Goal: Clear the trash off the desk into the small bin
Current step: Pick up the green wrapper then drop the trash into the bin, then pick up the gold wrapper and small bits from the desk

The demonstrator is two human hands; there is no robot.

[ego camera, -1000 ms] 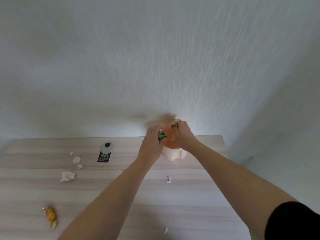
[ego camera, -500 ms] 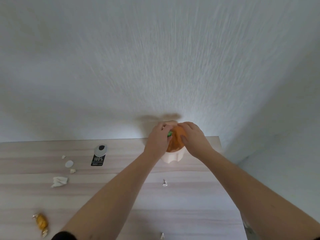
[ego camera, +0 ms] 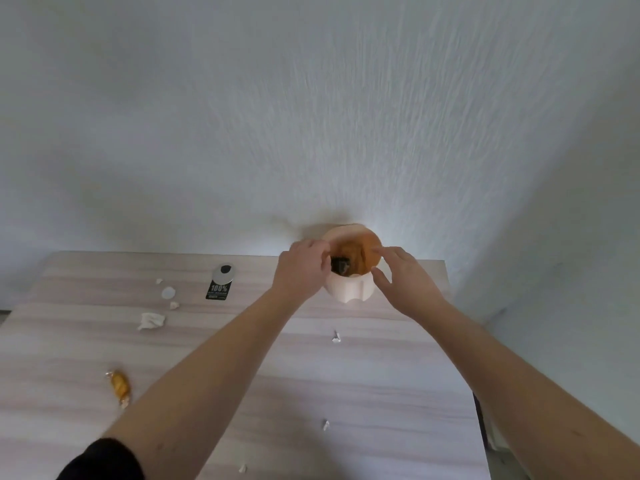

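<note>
Tabletop (ego camera: 381,368) of pale wood carries the small bin (ego camera: 349,289) at its far edge by the wall. Both hands flank its rim: left hand (ego camera: 303,268) loosely curled, empty; right hand (ego camera: 403,278) spread open. Crumpled tissue (ego camera: 151,321), candy wrapper (ego camera: 120,388) and paper scraps (ego camera: 336,337) lie scattered nearer.

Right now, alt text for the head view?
Both hands hover at the rim of a small cream bin at the back of a wooden desk, left hand at its mouth, right hand open beside it. Trash remains on the desk: a gold candy wrapper, a crumpled tissue, a black tag and white scraps.
</note>
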